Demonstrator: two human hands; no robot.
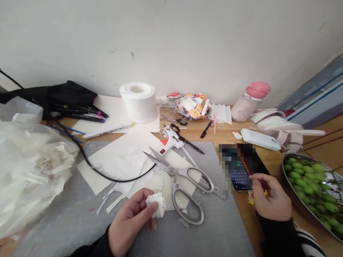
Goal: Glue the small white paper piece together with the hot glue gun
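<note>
The left hand point(134, 217) has its thumb and fingers closed on a small white paper piece point(157, 205) with a notched edge. The right hand point(272, 196), its thumb and index finger brought together, is at the lower right corner of a phone point(239, 176) whose screen shows a keyboard; whether it grips anything cannot be told. Just right of the left hand, large grey scissors point(175, 173) lie with the blades slightly apart, over cream paper sheets point(118, 157) and a grey mat point(214, 228). Beyond them sit a white glue gun point(170, 142) and, farther off, an upright white roll point(139, 103). Well to the left of the left hand is a clear plastic bag point(34, 171) holding paper scraps. Right of the right hand, a bowl point(288, 166) of green fruit point(308, 182) stands on the wooden bench point(227, 135); beyond that hand are a pale blue oblong case point(259, 139) and, near the wall, a pink bottle point(248, 103).
</note>
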